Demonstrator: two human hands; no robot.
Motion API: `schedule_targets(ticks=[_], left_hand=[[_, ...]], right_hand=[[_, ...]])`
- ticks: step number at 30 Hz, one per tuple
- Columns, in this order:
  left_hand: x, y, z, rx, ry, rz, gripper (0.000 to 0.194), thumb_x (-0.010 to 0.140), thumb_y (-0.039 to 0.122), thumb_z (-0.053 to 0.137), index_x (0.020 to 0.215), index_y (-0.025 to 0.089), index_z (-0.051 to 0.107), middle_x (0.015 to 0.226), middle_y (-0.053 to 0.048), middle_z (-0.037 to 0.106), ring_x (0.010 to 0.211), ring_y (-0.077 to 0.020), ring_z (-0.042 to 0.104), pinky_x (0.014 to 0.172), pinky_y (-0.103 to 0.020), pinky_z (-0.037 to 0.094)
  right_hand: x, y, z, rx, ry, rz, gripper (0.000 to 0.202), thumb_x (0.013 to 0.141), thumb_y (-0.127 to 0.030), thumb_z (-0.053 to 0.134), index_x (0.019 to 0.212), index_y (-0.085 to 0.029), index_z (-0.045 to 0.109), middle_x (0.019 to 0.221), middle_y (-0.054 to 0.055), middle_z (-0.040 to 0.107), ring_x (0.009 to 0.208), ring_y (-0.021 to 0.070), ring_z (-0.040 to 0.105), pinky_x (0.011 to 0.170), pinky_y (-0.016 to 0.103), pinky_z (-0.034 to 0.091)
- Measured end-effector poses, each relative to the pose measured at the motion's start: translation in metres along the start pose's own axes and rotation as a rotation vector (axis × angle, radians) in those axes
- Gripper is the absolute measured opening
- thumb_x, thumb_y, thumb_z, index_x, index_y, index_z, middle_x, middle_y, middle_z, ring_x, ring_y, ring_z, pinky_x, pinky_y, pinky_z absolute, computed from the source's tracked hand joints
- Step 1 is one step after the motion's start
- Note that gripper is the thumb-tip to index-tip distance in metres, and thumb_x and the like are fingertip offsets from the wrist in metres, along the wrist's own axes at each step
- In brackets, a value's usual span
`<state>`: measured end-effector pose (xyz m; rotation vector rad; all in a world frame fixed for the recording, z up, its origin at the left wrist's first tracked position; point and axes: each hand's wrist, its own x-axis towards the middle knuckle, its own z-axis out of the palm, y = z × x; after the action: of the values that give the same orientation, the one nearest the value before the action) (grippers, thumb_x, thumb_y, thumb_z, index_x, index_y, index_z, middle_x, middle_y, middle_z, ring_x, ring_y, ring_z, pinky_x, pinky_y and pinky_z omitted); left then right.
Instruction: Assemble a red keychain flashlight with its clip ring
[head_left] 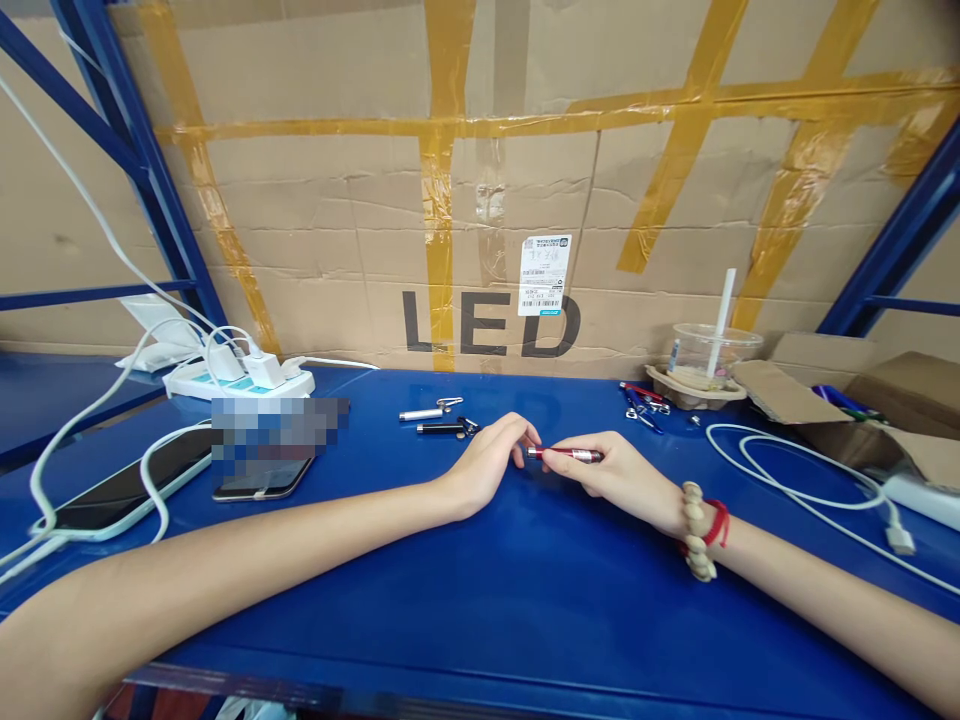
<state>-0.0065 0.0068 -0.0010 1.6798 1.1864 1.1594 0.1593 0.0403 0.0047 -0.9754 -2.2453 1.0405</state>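
My right hand holds a red metal pen-shaped tube between thumb and fingers, its silver tip pointing left. My left hand rests on its side on the blue table, fingers curled toward that tip; whether its hidden fingers hold anything cannot be made out. Behind my left hand lie a silver tube with a clip and a black tube with a clip. Red and blue tubes with metal clips lie in a small group at the back right.
At the left are a white power strip with chargers, cables and phones. A plastic cup with a straw, a white cable and an open carton sit at the right. A taped cardboard sheet stands behind.
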Motion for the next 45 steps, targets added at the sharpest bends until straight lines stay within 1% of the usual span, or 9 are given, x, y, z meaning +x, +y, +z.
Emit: schedule_targets(ticks=[9, 21, 29, 36, 45], left_hand=[[0.0005, -0.0014, 0.0001, -0.018, -0.002, 0.005, 0.028, 0.082, 0.030, 0.026, 0.070, 0.018, 0.049, 0.067, 0.001, 0.045, 0.065, -0.0123, 0.044, 0.065, -0.024, 0.035], [0.0007, -0.0015, 0.0004, -0.005, -0.005, 0.002, 0.029, 0.081, 0.031, 0.025, 0.071, 0.018, 0.048, 0.068, 0.001, 0.045, 0.065, -0.0125, 0.044, 0.064, -0.024, 0.034], [-0.0001, -0.0006, -0.0004, -0.005, -0.019, 0.004, 0.029, 0.082, 0.032, 0.025, 0.071, 0.018, 0.048, 0.069, 0.001, 0.047, 0.065, -0.0121, 0.044, 0.064, -0.025, 0.034], [0.0009, -0.0031, -0.0006, -0.010, -0.018, 0.014, 0.029, 0.082, 0.032, 0.025, 0.071, 0.018, 0.048, 0.069, 0.001, 0.048, 0.065, -0.0120, 0.044, 0.064, -0.025, 0.033], [0.0007, -0.0026, -0.0003, -0.006, -0.010, 0.011, 0.030, 0.083, 0.032, 0.025, 0.071, 0.018, 0.049, 0.069, 0.001, 0.048, 0.065, -0.0120, 0.045, 0.064, -0.024, 0.034]], right_hand=[[-0.0007, 0.0002, -0.0003, 0.004, -0.009, -0.006, 0.042, 0.074, -0.051, 0.050, 0.077, -0.012, 0.065, 0.052, -0.004, 0.035, 0.048, 0.0065, 0.026, 0.043, 0.021, 0.024], [-0.0011, -0.0008, -0.0007, 0.008, -0.003, -0.005, 0.040, 0.074, -0.049, 0.051, 0.077, -0.012, 0.065, 0.052, -0.004, 0.036, 0.048, 0.0060, 0.027, 0.043, 0.020, 0.023], [-0.0003, 0.0017, -0.0006, 0.052, -0.010, 0.006, 0.042, 0.076, -0.050, 0.049, 0.079, -0.012, 0.065, 0.052, -0.004, 0.035, 0.046, 0.0054, 0.025, 0.041, 0.020, 0.022], [-0.0005, 0.0009, -0.0005, 0.018, -0.008, -0.002, 0.044, 0.076, -0.052, 0.047, 0.080, -0.012, 0.065, 0.051, -0.004, 0.036, 0.046, 0.0059, 0.026, 0.042, 0.020, 0.022], [0.0007, 0.0033, -0.0008, 0.007, -0.010, 0.012, 0.045, 0.076, -0.053, 0.047, 0.076, -0.012, 0.064, 0.050, -0.004, 0.035, 0.046, 0.0061, 0.027, 0.042, 0.020, 0.022]])
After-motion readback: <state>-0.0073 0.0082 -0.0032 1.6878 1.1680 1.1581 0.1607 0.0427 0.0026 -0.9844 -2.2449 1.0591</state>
